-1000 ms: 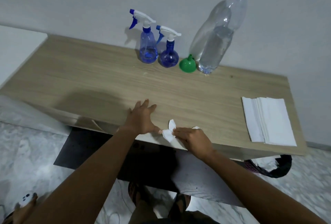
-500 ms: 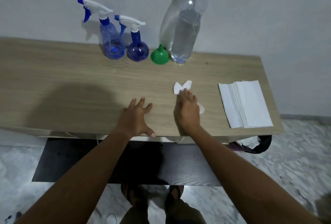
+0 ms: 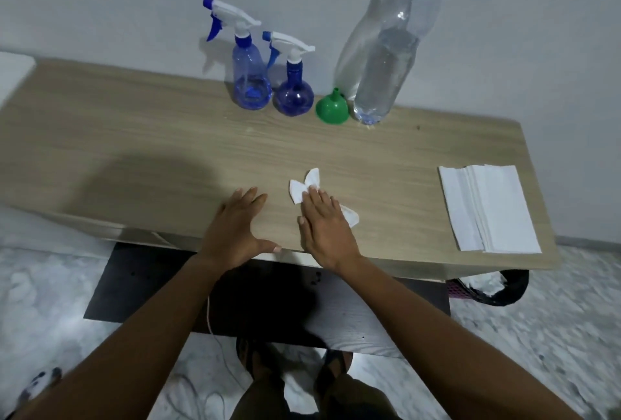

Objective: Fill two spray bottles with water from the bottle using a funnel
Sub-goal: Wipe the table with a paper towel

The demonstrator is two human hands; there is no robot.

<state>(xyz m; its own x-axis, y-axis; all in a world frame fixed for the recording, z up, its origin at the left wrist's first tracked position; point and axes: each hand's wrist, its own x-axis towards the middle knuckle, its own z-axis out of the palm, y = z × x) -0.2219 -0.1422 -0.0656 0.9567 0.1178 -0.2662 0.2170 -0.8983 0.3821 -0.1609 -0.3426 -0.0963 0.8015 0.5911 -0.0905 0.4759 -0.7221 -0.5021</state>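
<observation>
Two blue spray bottles with white triggers stand at the back of the wooden table (image 3: 134,151): a taller one (image 3: 250,83) and a rounder one (image 3: 293,93) to its right. A green funnel (image 3: 332,110) lies mouth down beside them. A big clear water bottle (image 3: 386,67) with a blue cap stands right of the funnel. My left hand (image 3: 235,235) rests flat on the table's front edge. My right hand (image 3: 324,224) presses flat on a crumpled white tissue (image 3: 304,186) near the front.
A stack of folded white paper towels (image 3: 487,208) lies at the table's right end. A dark basket (image 3: 497,288) sits on the floor under that end. A black mat (image 3: 268,302) lies under the table. The wall is directly behind the bottles.
My right hand slid the tissue from the table's front edge to farther in on the table, then stayed there. My left hand stayed flat on the table.
</observation>
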